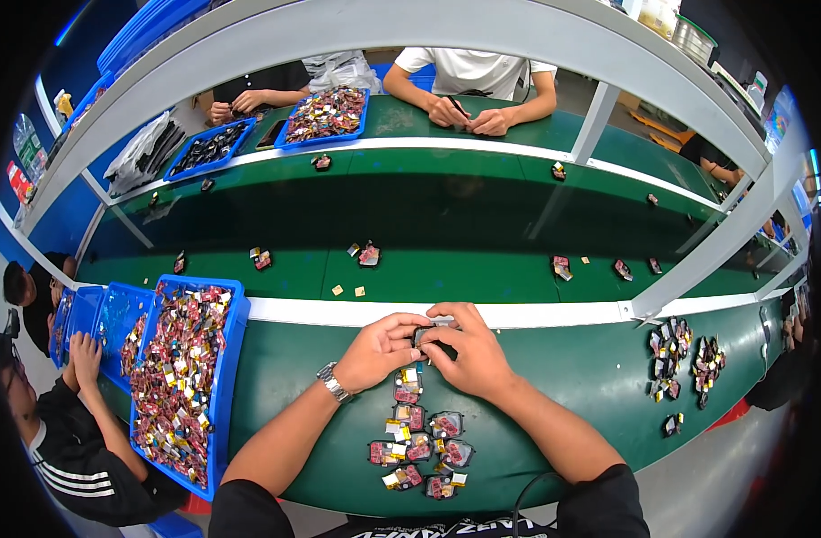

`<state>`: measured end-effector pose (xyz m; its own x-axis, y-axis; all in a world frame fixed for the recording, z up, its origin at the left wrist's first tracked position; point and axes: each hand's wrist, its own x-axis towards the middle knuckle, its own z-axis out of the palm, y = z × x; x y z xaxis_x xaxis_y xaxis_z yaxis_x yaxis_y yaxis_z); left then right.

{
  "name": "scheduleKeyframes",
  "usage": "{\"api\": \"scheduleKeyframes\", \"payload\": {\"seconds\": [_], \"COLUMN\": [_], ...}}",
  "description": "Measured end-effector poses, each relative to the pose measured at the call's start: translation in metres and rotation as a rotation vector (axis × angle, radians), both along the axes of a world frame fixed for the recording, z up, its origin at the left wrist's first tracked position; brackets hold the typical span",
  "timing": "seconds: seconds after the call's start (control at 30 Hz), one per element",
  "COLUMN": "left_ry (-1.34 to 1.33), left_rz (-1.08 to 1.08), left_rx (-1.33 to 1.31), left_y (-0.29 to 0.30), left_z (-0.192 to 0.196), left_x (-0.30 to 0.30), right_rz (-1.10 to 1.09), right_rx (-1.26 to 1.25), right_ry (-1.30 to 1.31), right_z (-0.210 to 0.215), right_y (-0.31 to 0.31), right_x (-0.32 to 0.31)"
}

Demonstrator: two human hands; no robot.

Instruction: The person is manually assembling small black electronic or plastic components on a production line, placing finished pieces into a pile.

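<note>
My left hand (pixel 380 351), with a metal watch at its wrist, and my right hand (pixel 471 355) meet just in front of the white rail. Between their closed fingers is a small black plastic casing (pixel 420 335), partly hidden by the fingertips. Right below it on the green bench lies a small electronic assembly (pixel 408 384), with a reddish circuit board, a black shell and yellow tape. Several similar assemblies (pixel 418 446) are grouped nearer to me, between my forearms.
At my left a blue tray (pixel 235 377) is heaped with circuit boards. Two loose clusters of assemblies (pixel 668 354) lie to the right. Beyond the white rail (pixel 536 311), a green belt (pixel 464 281) carries scattered pieces. Co-workers sit opposite and at the left; grey posts frame the bench.
</note>
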<state>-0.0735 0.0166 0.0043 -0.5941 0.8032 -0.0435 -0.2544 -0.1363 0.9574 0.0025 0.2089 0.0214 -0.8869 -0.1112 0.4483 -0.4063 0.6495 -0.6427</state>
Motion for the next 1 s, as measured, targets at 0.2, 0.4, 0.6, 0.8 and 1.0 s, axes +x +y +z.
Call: {"api": "scheduleKeyframes", "payload": {"seconds": [0.2,0.4,0.6,0.8,1.0], "left_ry": [-0.056,-0.078,-0.039,-0.051,-0.114], "left_rz": [-0.025,-0.022,0.098,0.128,0.132], "left_rx": [-0.026,-0.008,-0.059,-0.055,0.013], "left_y": [-0.001,-0.001,0.002,0.002,0.002], "left_z": [-0.002,-0.004,-0.004,-0.006,-0.008], "left_x": [-0.001,0.001,0.007,0.007,0.006], "right_rz": [0.081,0.047,0.039,0.035,0.031], "right_rx": [0.023,-0.043,-0.059,-0.026,-0.014], "right_ry": [-0.019,-0.022,0.048,0.094,0.129], "right_z": [0.004,-0.001,-0.004,-0.006,-0.007], "right_y": [0.005,-0.001,-0.002,-0.002,-0.004], "right_x": [0.002,0.005,0.004,0.004,0.003]}}
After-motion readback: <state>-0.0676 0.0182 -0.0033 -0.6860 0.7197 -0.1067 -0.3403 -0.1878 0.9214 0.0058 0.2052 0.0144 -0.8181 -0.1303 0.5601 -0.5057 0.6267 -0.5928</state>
